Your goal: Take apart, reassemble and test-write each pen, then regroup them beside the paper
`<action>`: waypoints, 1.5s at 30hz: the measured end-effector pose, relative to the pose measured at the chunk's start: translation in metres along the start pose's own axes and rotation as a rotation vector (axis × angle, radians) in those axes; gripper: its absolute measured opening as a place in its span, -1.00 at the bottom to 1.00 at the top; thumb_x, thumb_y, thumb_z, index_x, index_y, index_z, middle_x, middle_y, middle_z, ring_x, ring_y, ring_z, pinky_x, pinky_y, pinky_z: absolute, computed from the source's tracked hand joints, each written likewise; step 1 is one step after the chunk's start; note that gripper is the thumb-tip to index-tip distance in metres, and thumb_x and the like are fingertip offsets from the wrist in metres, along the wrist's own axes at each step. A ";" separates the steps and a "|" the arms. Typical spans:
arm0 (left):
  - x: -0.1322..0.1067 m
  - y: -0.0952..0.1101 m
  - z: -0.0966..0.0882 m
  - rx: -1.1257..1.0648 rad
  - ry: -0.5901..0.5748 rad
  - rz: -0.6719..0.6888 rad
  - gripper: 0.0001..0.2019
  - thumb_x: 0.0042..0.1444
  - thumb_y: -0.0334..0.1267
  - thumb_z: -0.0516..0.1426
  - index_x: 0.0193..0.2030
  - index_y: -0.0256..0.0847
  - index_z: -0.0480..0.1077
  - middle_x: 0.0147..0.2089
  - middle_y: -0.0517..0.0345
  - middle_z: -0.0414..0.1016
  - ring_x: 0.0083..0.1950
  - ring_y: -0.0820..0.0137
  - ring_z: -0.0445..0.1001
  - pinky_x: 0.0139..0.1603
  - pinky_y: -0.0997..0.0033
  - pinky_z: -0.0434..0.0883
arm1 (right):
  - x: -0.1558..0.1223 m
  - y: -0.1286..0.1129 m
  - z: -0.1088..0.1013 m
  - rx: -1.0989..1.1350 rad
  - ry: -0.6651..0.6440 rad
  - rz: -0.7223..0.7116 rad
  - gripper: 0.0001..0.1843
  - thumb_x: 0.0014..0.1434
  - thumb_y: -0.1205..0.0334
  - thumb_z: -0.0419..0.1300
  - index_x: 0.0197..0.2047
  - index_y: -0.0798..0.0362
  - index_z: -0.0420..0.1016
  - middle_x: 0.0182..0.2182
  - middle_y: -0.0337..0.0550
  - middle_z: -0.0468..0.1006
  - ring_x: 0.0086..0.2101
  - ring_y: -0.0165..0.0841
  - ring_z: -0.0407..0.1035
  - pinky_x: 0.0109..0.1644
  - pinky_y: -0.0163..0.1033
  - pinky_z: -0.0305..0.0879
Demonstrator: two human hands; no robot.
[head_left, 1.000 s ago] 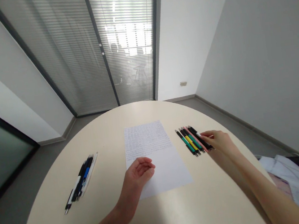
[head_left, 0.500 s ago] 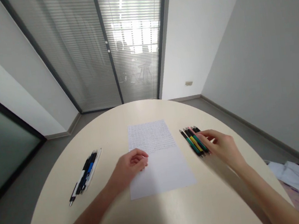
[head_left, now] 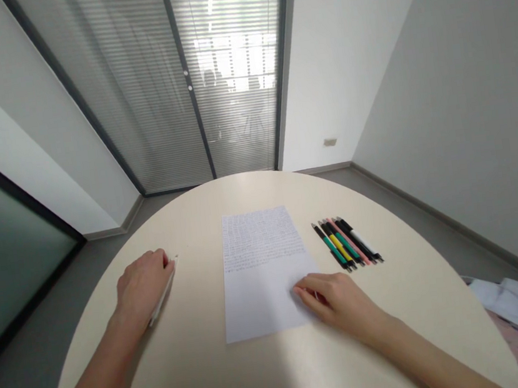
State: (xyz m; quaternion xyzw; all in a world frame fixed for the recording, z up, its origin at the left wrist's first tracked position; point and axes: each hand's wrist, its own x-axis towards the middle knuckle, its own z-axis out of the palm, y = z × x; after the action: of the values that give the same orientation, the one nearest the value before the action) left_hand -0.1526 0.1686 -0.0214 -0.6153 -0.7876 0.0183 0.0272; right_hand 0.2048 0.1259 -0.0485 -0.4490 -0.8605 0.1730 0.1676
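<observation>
My left hand (head_left: 144, 288) is curled, knuckles up, over the group of pens on the left. Only a slim white pen (head_left: 162, 299) shows along its right side; the hand hides the others and what its fingers grip. My right hand (head_left: 333, 297) rests at the lower right of a sheet of paper (head_left: 266, 294), thumb and fingers drawn together, with nothing visible in them. Beyond it, several pens lie side by side in a slanted row, among them a green and black pen (head_left: 333, 249), a pink pen (head_left: 347, 241) and a white and black pen (head_left: 360, 241).
Handwriting covers the upper half of the paper. Everything lies on a round cream table (head_left: 281, 374). White cloth or bags (head_left: 508, 299) and a pink flat item (head_left: 513, 339) sit beyond its right edge. A glass partition with blinds (head_left: 149, 107) stands behind.
My left hand has moved left from the paper onto the left pens. My right hand has left the right row and come to the paper, uncovering the white and black pen.
</observation>
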 end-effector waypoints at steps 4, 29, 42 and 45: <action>0.001 0.004 0.003 0.007 -0.011 0.026 -0.72 0.17 -0.13 -0.01 -0.35 -0.19 0.47 -0.24 -0.15 0.57 -0.21 -0.01 0.53 -0.32 0.20 0.32 | -0.001 0.001 0.000 0.022 0.016 0.014 -0.66 0.36 0.19 -0.06 -0.27 0.04 0.51 -0.45 -0.18 0.54 -0.47 -0.39 0.40 -0.35 -0.28 0.19; -0.038 0.077 -0.016 -1.624 0.011 -0.097 -0.70 0.02 -0.10 0.21 -0.15 -0.20 0.40 -0.33 0.18 0.57 -0.26 0.38 0.54 -0.19 0.46 0.47 | 0.002 -0.018 0.006 0.609 0.044 0.086 -0.71 0.28 0.09 0.12 0.03 -0.02 0.43 -0.30 -0.13 0.53 -0.39 -0.38 0.39 -0.31 -0.25 0.32; -0.079 0.119 0.019 -2.044 -0.491 -0.290 -0.93 0.06 -0.33 0.26 -0.28 -0.21 0.51 -0.17 0.06 0.63 0.00 0.30 0.56 0.18 0.39 0.42 | 0.014 -0.007 0.004 1.358 0.297 0.457 -0.60 0.05 0.00 0.36 -0.13 0.10 0.56 -0.41 -0.12 0.57 -0.42 -0.39 0.41 -0.26 -0.22 0.37; -0.076 0.120 0.020 -2.024 -0.451 -0.289 -0.89 0.06 -0.35 0.28 -0.24 -0.22 0.52 -0.19 0.07 0.64 -0.05 0.34 0.58 0.15 0.42 0.44 | 0.015 -0.003 0.003 1.379 0.321 0.485 -0.58 0.02 -0.03 0.37 -0.17 0.12 0.58 -0.42 -0.13 0.57 -0.45 -0.41 0.39 -0.30 -0.25 0.35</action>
State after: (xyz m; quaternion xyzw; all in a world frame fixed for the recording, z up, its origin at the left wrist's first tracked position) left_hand -0.0198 0.1239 -0.0503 -0.2328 -0.4880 -0.5387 -0.6461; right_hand 0.1930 0.1366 -0.0474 -0.4388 -0.3988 0.6375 0.4920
